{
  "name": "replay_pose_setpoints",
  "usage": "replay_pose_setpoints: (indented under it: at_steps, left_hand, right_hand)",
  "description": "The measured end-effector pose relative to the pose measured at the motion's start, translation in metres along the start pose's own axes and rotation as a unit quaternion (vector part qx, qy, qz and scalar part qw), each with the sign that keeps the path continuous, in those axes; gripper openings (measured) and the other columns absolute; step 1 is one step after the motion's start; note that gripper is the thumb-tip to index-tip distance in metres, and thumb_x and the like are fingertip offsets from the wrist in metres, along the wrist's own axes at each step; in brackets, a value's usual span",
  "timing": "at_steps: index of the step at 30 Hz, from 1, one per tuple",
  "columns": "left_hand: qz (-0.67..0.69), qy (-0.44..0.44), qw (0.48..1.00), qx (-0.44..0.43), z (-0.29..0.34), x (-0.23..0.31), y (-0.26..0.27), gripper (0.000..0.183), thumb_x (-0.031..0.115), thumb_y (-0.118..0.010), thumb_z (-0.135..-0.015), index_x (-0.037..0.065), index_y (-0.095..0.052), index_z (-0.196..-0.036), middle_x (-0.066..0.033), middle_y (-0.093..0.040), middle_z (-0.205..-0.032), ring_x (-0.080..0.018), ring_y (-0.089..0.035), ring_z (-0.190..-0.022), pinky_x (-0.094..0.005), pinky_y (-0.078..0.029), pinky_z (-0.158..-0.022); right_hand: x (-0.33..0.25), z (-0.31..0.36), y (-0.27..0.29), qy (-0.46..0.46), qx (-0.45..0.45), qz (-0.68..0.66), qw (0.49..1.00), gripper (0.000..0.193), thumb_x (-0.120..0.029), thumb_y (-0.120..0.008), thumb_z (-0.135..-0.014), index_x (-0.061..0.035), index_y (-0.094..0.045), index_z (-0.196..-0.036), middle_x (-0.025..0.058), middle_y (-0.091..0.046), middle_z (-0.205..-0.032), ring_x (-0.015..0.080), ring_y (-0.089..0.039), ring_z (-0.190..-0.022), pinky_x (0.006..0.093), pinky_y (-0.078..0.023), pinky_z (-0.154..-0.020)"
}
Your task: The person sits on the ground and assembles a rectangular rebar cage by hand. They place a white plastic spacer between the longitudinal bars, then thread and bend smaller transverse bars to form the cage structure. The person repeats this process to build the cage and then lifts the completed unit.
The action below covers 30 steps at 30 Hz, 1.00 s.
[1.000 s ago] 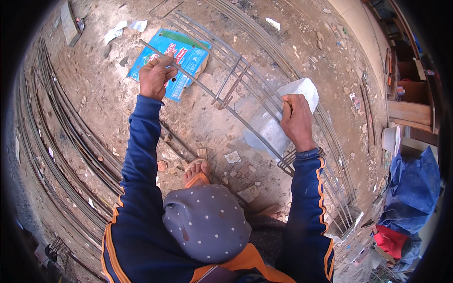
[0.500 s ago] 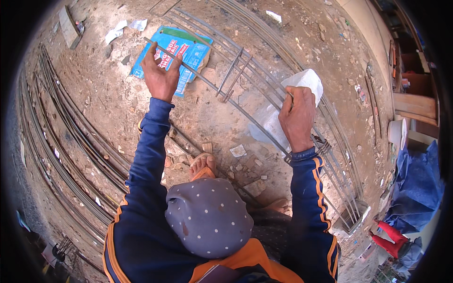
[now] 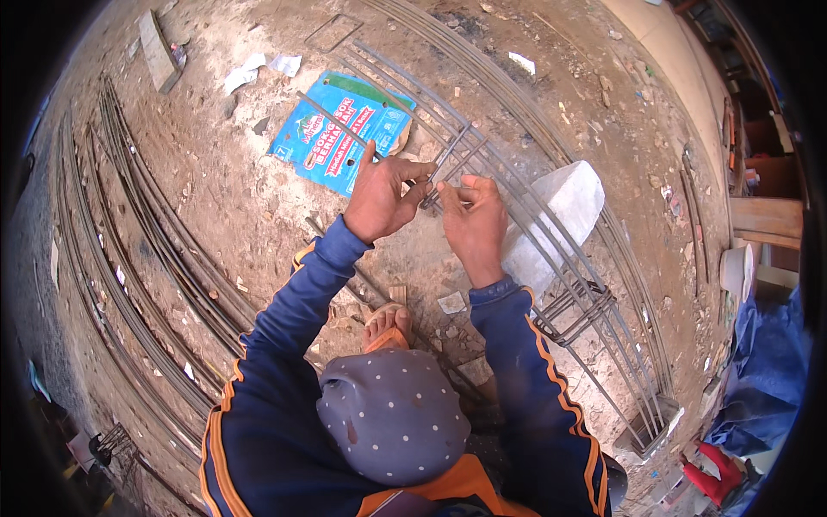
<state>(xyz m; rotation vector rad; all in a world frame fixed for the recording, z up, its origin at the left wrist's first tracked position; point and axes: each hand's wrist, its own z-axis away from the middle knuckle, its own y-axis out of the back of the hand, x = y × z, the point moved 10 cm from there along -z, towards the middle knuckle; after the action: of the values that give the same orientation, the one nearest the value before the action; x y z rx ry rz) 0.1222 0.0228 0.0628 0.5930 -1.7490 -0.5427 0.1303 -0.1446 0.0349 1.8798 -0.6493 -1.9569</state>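
A long cage of thin steel bars (image 3: 405, 79) runs diagonally from the far middle to the near right. Around its bars sits a rectangular steel stirrup (image 3: 450, 152), close to both my hands. My left hand (image 3: 379, 196) is closed, its thumb and fingertips gripping the stirrup's near side, one finger by the nearest long bar. Just right of it, my right hand (image 3: 475, 226) is curled with thumb and fingertip pinched at the stirrup's near end; anything between them is too small to tell. Several more stirrups (image 3: 594, 303) are bunched farther down the cage.
A blue printed sack piece (image 3: 340, 129) lies beneath the bars. Whitish sheeting (image 3: 575, 194) lies under the cage. Loose long rods (image 3: 159, 220) stretch along the left ground. The cage's near end meets a small box (image 3: 676, 422). Blue tarpaulin (image 3: 767, 362) hangs at right.
My right hand has left the bars farther down the cage and moved left to the stirrup. My left hand has come off the near bar's far end, moving right to the stirrup.
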Motion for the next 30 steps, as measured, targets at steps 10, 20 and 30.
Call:
replay_pose_setpoints:
  at_steps: [10,20,30]
  left_hand:
    - [-0.01,0.008,0.997,-0.08,0.008,0.005,-0.026,0.034,0.027,-0.079,-0.084,0.016,-0.078,-0.116,-0.0078,-0.077,-0.097,-0.0281,-0.07,-0.098,-0.0633,-0.022,-0.121]
    - [-0.245,-0.032,0.969,-0.007,-0.048,-0.103,0.051,0.169,0.092,-0.08,-0.025,0.034,-0.01,-0.167,-0.0224,0.004,-0.172,-0.0601,0.002,-0.152,-0.0904,-0.007,-0.103]
    - [-0.259,-0.044,0.964,-0.028,-0.064,-0.122,0.051,0.164,0.097,-0.075,-0.029,0.038,-0.009,-0.166,-0.0168,0.006,-0.173,-0.0576,0.007,-0.153,-0.0922,-0.004,-0.1]
  right_hand:
    - [0.026,0.02,0.014,-0.144,0.002,-0.231,0.962,0.037,-0.004,-0.075,-0.09,0.0058,-0.056,-0.12,0.0067,-0.069,-0.081,0.009,-0.063,-0.068,0.0251,-0.05,-0.06]
    - [0.022,0.027,0.019,-0.127,-0.014,-0.252,0.959,0.039,-0.003,-0.073,-0.093,0.0099,-0.052,-0.123,0.0079,-0.069,-0.085,0.0077,-0.059,-0.069,0.0235,-0.047,-0.06]
    - [0.033,0.024,0.018,-0.106,-0.006,-0.241,0.965,0.036,-0.005,-0.074,-0.091,0.0067,-0.055,-0.119,0.0114,-0.072,-0.088,0.0102,-0.065,-0.077,0.0251,-0.052,-0.066]
